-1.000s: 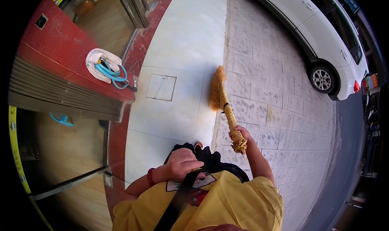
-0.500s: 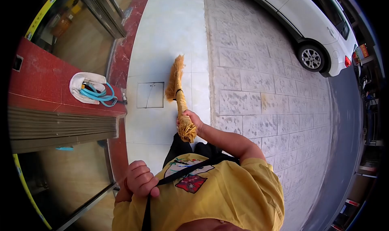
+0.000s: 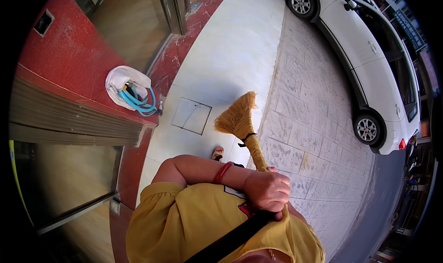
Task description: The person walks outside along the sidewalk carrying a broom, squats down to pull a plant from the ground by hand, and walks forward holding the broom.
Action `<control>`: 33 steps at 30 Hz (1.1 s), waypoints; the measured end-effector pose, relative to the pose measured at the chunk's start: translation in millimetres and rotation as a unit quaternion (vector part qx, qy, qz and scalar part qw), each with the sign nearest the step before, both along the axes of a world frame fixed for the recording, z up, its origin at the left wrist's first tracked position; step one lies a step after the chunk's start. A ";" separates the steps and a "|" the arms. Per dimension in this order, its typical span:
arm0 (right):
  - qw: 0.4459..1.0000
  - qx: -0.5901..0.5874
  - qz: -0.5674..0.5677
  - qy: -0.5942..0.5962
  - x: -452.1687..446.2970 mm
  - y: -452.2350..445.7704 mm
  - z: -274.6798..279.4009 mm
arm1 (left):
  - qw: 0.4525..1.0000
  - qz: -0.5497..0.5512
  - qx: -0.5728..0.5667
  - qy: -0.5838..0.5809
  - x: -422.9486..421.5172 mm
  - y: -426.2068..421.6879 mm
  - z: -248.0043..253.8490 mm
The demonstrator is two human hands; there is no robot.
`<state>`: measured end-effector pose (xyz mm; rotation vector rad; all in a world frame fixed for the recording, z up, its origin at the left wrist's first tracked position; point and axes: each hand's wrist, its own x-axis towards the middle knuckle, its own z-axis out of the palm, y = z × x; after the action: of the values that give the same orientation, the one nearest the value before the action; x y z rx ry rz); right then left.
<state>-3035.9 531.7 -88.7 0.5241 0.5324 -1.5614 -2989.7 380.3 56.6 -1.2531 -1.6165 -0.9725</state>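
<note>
A straw broom (image 3: 253,147) points up and away, its fanned bristles over the pale tiles and a black tie round its neck. My left hand (image 3: 267,189), with a red bracelet at the wrist, reaches across my chest in a fist closed on the black strap (image 3: 230,237). Behind it, my right hand (image 3: 273,170) is mostly hidden, with only a bit of its fingers showing at the broom handle. The handle's lower end is out of sight behind my left hand.
A white bag with a blue hose (image 3: 134,94) lies on the red ledge (image 3: 83,64) at left. Glass doors stand beside it. A square cover (image 3: 192,116) is set in the tiles. Grey paving runs to a parked white car (image 3: 369,60) at right.
My left hand has swung right across my body with the strap. The broom has shifted right in view, its bristles now fanned out and tilted. The whole view has turned.
</note>
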 end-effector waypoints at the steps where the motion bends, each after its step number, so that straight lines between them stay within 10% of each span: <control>1: 1.000 0.004 -0.008 -0.004 -5.8 -1.1 0.6 | 1.000 0.005 0.011 0.008 -7.0 0.2 6.9; 17: 0.999 0.026 0.015 -0.013 -142.2 -60.5 -10.3 | 0.993 -0.095 0.054 -0.054 -143.3 -50.6 -2.0; 20: 0.999 0.023 0.027 -0.013 -169.6 -73.8 -10.8 | 0.998 0.031 0.058 -0.007 -159.5 -89.6 14.6; 26: 0.999 0.015 0.049 -0.011 -216.8 -100.0 -13.3 | 0.875 0.331 0.188 0.299 -107.4 -151.0 66.6; 33: 0.998 0.033 0.051 -0.017 -237.2 -95.7 -8.5 | 0.754 0.346 0.042 0.557 -51.1 -179.8 131.5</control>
<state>-3273.1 436.0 -97.2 0.5648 0.5779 -1.4389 -3040.7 200.5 188.0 -0.7477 -0.8621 0.2236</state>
